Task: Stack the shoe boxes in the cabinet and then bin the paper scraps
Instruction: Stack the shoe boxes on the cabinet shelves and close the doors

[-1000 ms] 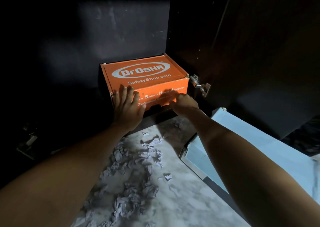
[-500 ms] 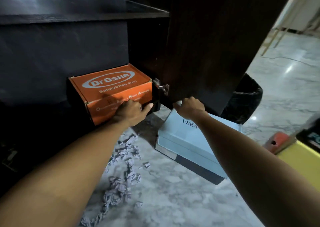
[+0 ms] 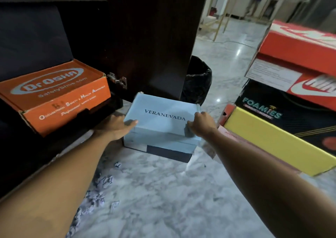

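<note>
Paper scraps (image 3: 94, 199) littered the marble floor (image 3: 163, 201) nearest the camera. Beyond them, the left hand (image 3: 116, 127) and right hand (image 3: 201, 124) clasped opposite ends of the pale blue box (image 3: 161, 123), thumbs on its lid. The orange box (image 3: 54, 96) in the cabinet (image 3: 36, 38) lay up and to the left, nearer the left hand; the bin (image 3: 198, 79) stood farther back.

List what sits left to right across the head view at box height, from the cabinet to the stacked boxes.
Orange Dr.Osha box in the cabinet → left hand → light blue Veranevada box → right hand → yellow box → black Foamies box under the red Nike box.
</note>
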